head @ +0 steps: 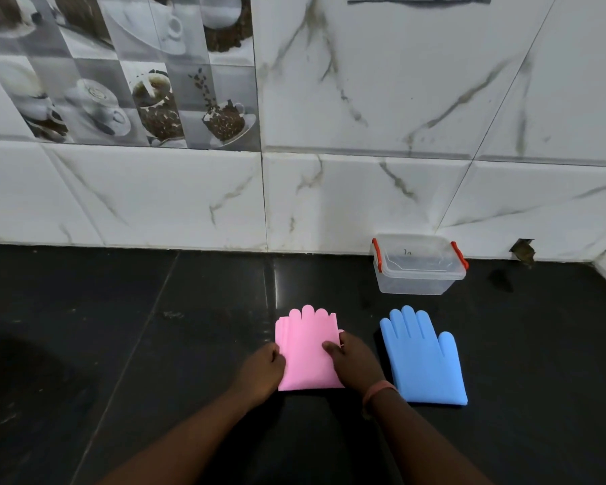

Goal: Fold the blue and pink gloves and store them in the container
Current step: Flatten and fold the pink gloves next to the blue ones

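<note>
From the head camera we look down on a dark, glossy desk (154,344) that runs back to a white marble-patterned tiled wall (364,99), with a panel of coffee-cup picture tiles (119,71) at the upper left.

The pink glove (305,348) lies flat on the desk in the middle of our view, its fingertips pointing toward the wall. It looks doubled over along its length, with a second row of finger edges showing at its left side and a straight edge on its right.

Our left hand (263,371) sits at the glove's left edge with the fingers curled in, closed on that edge as far as we can see. Our right hand (355,362) rests on the glove's right side, thumb laid on top of the pink surface and the other fingers wrapped at its right edge, pinching it. A pinkish wristband (378,392) circles the right wrist.

The blue glove (424,358) lies flat and unfolded just to the right of the pink one, fingers toward the wall and thumb out to the right; the right wrist is just beside its cuff.

The container (418,264), clear plastic with red side clips, stands against the wall behind the blue glove, apart from both gloves. We see no lid on it, and nothing shows inside.
</note>
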Available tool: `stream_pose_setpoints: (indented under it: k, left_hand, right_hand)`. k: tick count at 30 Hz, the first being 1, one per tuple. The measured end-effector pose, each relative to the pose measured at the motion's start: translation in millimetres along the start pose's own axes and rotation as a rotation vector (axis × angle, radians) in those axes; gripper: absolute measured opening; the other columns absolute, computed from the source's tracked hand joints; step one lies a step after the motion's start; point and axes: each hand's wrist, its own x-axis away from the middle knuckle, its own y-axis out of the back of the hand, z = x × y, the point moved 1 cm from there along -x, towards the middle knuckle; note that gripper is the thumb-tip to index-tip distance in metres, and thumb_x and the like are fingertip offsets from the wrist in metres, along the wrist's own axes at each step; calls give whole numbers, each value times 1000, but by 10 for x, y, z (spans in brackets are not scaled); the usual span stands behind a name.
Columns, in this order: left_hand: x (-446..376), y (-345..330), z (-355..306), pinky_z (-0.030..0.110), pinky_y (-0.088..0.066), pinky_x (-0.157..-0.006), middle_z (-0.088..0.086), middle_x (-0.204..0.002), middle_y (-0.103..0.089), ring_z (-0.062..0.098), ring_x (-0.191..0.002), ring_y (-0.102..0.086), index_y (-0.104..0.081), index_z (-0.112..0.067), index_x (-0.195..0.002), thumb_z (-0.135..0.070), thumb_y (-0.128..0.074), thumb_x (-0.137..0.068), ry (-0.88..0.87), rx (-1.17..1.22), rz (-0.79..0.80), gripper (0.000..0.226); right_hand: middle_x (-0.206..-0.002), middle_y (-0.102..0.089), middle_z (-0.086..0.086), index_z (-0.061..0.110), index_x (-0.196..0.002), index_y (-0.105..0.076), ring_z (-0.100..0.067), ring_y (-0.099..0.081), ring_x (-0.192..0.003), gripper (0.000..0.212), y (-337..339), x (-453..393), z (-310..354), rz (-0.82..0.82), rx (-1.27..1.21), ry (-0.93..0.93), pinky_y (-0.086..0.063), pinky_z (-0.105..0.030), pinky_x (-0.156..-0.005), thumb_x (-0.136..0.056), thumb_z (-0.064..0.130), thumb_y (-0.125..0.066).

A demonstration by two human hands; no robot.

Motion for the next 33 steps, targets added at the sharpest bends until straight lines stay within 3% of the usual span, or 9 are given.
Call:
stream_pose_setpoints:
  k: [4,9,14,16,18,23,25,28,33]
  left_hand:
    - [10,22,-156,32,-42,-64,-5,-90,-70,16,-79,-63,-55,-29,-94,-65,-43,-92,-23,-159,-124,39]
    - [-105,-27,-142,32,-37,-65,9,-92,-75,30,-91,-70,-52,-22,-71,-47,-50,-101,40,-90,-161,39]
    - [-174,-71,-139,32,-45,-72,12,-95,-76,31,-94,-70,-65,-15,-77,-44,-46,-104,138,-71,-162,43]
    - [-158,-79,-130,31,-47,-72,10,-92,-76,31,-92,-71,-61,-18,-68,-49,-45,-102,201,-77,-186,49]
    - [-144,-89,-115,31,-49,-71,7,-90,-76,31,-91,-72,-58,-20,-66,-53,-48,-99,250,-105,-250,48]
    - [-212,-68,-136,29,-41,-73,8,-107,-74,29,-100,-68,-67,-15,-107,-37,-66,-94,198,44,-337,26]
    - [-270,-66,-194,27,-40,-76,10,-113,-75,29,-105,-68,-70,-10,-116,-29,-65,-96,177,134,-297,28]
    - [-329,-67,-285,33,-51,-75,16,-106,-76,30,-91,-70,-73,-3,-102,-28,-69,-94,256,404,-217,26]
    - [-345,43,-272,36,-56,-75,15,-101,-78,29,-93,-73,-72,-1,-111,-16,-73,-93,375,841,49,24]
  right_hand:
    - [-97,-67,-1,20,-96,-63,-8,-59,-82,30,-37,-51,-16,0,9,-35,-44,-28,-76,-96,48,-52]
    - [-80,-59,4,20,-77,-57,-12,-57,-73,38,-71,-68,-29,-91,-8,-33,-41,-30,-71,-99,50,-46]
    - [-66,-56,6,20,-66,-54,-14,-57,-66,46,-72,-44,-7,-175,39,-20,-48,-33,-68,-99,51,-46]
    - [-75,-64,2,20,-75,-58,-20,-64,-77,43,-87,-42,17,-177,102,-47,-53,-34,-76,-97,54,-46]
    - [-101,-71,-3,20,-105,-60,-23,-69,-94,42,-118,-36,56,-190,136,-120,-52,-33,-82,-95,59,-46]
    - [-142,-48,-11,13,-135,-44,-25,-60,-119,59,-151,-26,122,-257,156,-157,-52,-36,-94,-93,53,-56]
    - [-142,-50,-10,13,-137,-42,-25,-57,-123,58,-138,-54,137,-234,64,-172,-50,-36,-99,-93,43,-62]
    - [-135,-59,-10,11,-134,-47,-26,-60,-118,49,-93,-153,191,-112,-156,-261,-48,-34,-94,-93,31,-64]
    - [-131,-62,-11,5,-131,-57,-20,-58,-101,48,202,-287,204,106,-203,-315,-47,-32,-91,-91,30,-67]
